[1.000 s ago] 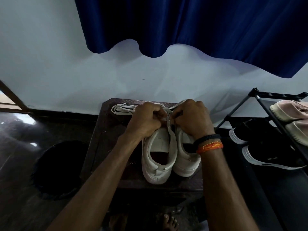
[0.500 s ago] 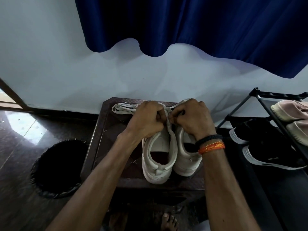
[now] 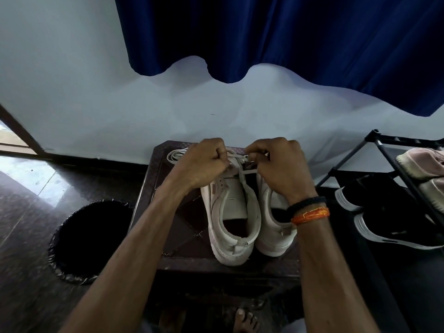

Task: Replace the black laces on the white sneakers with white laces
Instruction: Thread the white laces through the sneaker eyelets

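Two white sneakers stand side by side on a dark brown stool (image 3: pixel 182 258), heels toward me. The left sneaker (image 3: pixel 231 219) shows its open collar and tongue; the right sneaker (image 3: pixel 274 231) is partly behind my right wrist. My left hand (image 3: pixel 204 164) is curled over the front of the left sneaker, gripping a white lace (image 3: pixel 242 175). My right hand (image 3: pixel 281 167) pinches the other end of that lace, which runs taut between my hands. A loose bundle of white lace (image 3: pixel 174 155) lies at the stool's far left. No black lace shows.
A round black bin (image 3: pixel 91 241) sits on the dark floor left of the stool. A black shoe rack (image 3: pixel 394 169) on the right holds black sneakers (image 3: pixel 394 224) and pale pink shoes (image 3: pixel 422 164). A white wall and blue curtain (image 3: pixel 288 37) rise behind. My bare toes (image 3: pixel 245 320) show below.
My hands have drawn apart a little above the left sneaker, so the white lace between them now shows stretched. The sneakers have stayed in place.
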